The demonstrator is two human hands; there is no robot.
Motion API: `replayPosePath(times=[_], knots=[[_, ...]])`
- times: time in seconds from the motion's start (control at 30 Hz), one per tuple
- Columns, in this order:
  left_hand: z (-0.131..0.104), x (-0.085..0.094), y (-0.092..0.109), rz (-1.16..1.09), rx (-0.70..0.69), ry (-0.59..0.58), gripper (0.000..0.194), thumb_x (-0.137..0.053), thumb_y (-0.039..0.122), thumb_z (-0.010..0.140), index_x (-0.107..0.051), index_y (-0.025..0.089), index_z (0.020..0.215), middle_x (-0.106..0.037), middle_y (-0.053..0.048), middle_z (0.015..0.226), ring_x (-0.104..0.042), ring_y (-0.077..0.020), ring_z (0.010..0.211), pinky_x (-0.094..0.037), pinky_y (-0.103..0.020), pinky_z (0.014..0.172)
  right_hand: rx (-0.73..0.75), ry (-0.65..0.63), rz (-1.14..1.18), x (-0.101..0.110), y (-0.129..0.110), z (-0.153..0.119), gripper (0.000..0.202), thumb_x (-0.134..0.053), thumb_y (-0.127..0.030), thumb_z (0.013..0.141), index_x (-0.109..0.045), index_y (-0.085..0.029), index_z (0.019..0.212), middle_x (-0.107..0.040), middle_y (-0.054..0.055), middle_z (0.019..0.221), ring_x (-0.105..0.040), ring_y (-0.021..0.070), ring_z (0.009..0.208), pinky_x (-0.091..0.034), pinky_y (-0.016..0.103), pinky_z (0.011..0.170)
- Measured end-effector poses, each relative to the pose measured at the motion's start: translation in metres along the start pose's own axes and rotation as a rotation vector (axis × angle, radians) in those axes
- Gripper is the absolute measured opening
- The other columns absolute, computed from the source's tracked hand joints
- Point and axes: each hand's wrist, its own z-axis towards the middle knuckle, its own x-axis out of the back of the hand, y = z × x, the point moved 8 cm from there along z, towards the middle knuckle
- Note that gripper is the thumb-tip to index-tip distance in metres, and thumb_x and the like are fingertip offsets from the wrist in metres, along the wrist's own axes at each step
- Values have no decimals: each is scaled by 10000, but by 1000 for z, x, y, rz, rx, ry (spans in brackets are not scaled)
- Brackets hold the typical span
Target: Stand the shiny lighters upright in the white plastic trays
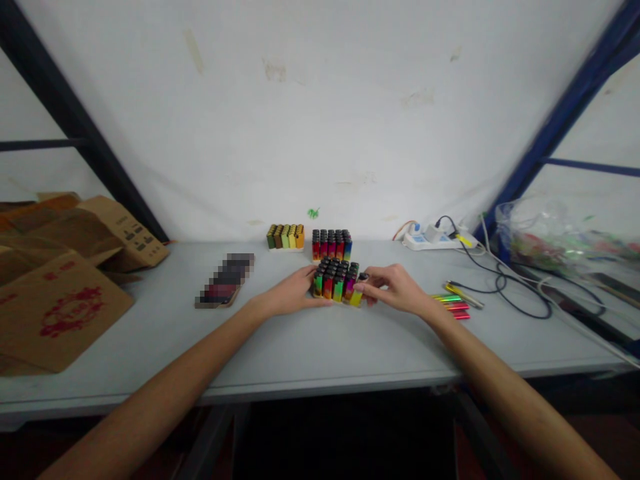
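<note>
A block of lighters (337,279) with black tops stands upright in rows near the middle of the table, in what looks like a shallow clear tray. My left hand (295,291) is curled round the block's left side, its thumb along the front bottom edge. At the right front corner, my right hand (393,287) pinches a yellow lighter (357,295) between thumb and fingers; it stands at the end of the front row, slightly tilted. Just behind are a second block of red and blue lighters (331,245) and a yellow and green block (285,237).
Loose shiny red and green sleeves (454,307) and a pen-like stick (465,295) on a black cable lie right of my right hand. A power strip (440,239) sits by the wall. Leftward are a blurred phone (226,280) and cardboard boxes (65,307). Plastic bags (555,230) lie far right.
</note>
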Motion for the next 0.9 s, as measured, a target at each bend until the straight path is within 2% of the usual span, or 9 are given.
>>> replayPosePath(times=[0.13,0.3,0.4,0.5,0.6,0.7,0.8,0.87,0.9], knots=[[1,0,0,5,-9,10,744,-714,631,842,-573,170,1408,-519,-143,1526,-473,-329,1414,-336,-440,1235,14,1,-19,-10,6,1,426,-532,-578,1000,-632,-187,860,-756,46,725,-701,160,626,-495,237,620],[1,0,1,4,-9,10,740,-723,612,842,-574,167,1413,-525,-154,1517,-483,-339,1406,-348,-459,1225,88,47,-177,-15,8,3,486,-470,-606,1019,-618,-179,841,-680,38,686,-588,135,562,-420,238,574],[1,1,3,-5,-12,4,731,-725,601,846,-571,177,1421,-520,-148,1523,-479,-338,1411,-349,-465,1226,114,40,-198,-19,5,3,505,-440,-614,1027,-633,-171,880,-661,39,715,-569,135,584,-401,241,582],[0,2,5,-12,-25,8,708,-716,606,854,-581,197,1415,-520,-130,1525,-487,-329,1405,-355,-459,1224,118,4,-245,-25,3,3,511,-419,-609,1036,-647,-167,919,-671,50,751,-587,147,620,-395,250,604],[-1,3,5,-20,-42,25,721,-711,616,854,-571,209,1431,-499,-116,1550,-491,-325,1404,-349,-447,1232,71,-5,-382,-25,3,4,503,-442,-594,1034,-651,-172,859,-685,66,753,-586,156,620,-355,262,597],[-1,3,3,-11,-26,30,742,-716,632,840,-576,201,1427,-511,-117,1542,-491,-334,1405,-347,-451,1235,-15,-17,-440,-18,4,6,499,-520,-605,999,-661,-178,785,-690,61,714,-574,155,594,-332,271,587],[-1,4,3,-5,-8,28,772,-715,647,831,-570,181,1430,-517,-132,1537,-495,-341,1404,-351,-446,1234,-73,-37,-355,2,5,2,525,-491,-619,1005,-696,-181,802,-687,48,700,-587,159,607,-389,276,609],[-1,4,2,-5,7,28,800,-705,659,832,-552,167,1444,-510,-144,1542,-495,-343,1406,-349,-444,1238,-94,-3,-307,24,9,-10,533,-420,-602,1035,-719,-185,887,-713,63,792,-637,180,701,-467,297,690],[-1,4,1,-3,15,26,809,-698,667,832,-549,161,1445,-509,-149,1541,-492,-344,1409,-344,-445,1241,-91,25,-311,37,13,-20,500,-436,-598,1028,-724,-194,976,-733,85,922,-670,207,825,-506,325,778]])
